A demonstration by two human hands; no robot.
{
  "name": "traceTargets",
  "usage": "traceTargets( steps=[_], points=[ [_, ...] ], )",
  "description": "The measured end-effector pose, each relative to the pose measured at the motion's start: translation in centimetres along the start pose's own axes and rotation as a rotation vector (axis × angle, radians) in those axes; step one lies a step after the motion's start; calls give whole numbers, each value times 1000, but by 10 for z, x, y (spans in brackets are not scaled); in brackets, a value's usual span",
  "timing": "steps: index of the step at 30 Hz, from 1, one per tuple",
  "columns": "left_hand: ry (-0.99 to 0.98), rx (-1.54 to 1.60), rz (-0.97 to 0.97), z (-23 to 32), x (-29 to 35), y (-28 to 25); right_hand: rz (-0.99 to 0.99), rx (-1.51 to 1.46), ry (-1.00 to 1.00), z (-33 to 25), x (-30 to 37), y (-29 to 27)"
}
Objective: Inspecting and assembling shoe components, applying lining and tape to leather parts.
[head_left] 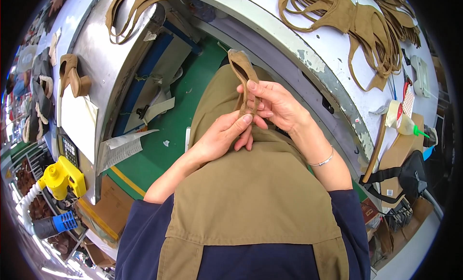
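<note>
Above my lap I hold a brown suede shoe upper (241, 68), its rounded toe pointing away from me and its dark opening showing. My left hand (223, 136) pinches the near end between thumb and fingers. Slightly farther up, my right hand (282, 105) grips the right edge, thumb on top and fingers curled beneath. The two hands nearly touch, and my fingers hide part of the upper's near end. Beneath them lies my olive-brown apron (251, 198).
More brown suede uppers (357, 20) lie heaped on the right-hand table. On the left bench stand a brown heeled shoe (72, 77), white paper (77, 128) and a calculator (69, 150). A yellow plastic device (62, 178) is nearby. A green-tipped bottle (405, 123) sits far right beside a wooden handle (375, 150).
</note>
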State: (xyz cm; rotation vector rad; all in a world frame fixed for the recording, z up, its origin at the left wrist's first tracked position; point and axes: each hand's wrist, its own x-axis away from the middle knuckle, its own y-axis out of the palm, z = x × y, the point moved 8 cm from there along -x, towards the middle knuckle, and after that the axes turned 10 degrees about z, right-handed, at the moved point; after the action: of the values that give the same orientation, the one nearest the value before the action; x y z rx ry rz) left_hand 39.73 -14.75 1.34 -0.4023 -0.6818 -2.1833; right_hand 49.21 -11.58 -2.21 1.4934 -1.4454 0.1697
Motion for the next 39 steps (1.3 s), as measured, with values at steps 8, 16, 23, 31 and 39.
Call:
traceTargets(
  steps=[8,16,23,31,39],
  points=[
    [0,-172,137,-5,0,-2,12,275,-51,-6,-2,-9],
    [-16,-64,12,-4,1,3,-9,302,-89,-9,-7,-16],
    [-90,10,60,-14,1,1,17,356,-148,-13,-3,-16],
    [-23,68,25,-9,1,1,26,232,-167,-12,-5,-18],
    [-15,38,5,-9,0,1,0,173,-132,-11,-4,-15]
  ],
)
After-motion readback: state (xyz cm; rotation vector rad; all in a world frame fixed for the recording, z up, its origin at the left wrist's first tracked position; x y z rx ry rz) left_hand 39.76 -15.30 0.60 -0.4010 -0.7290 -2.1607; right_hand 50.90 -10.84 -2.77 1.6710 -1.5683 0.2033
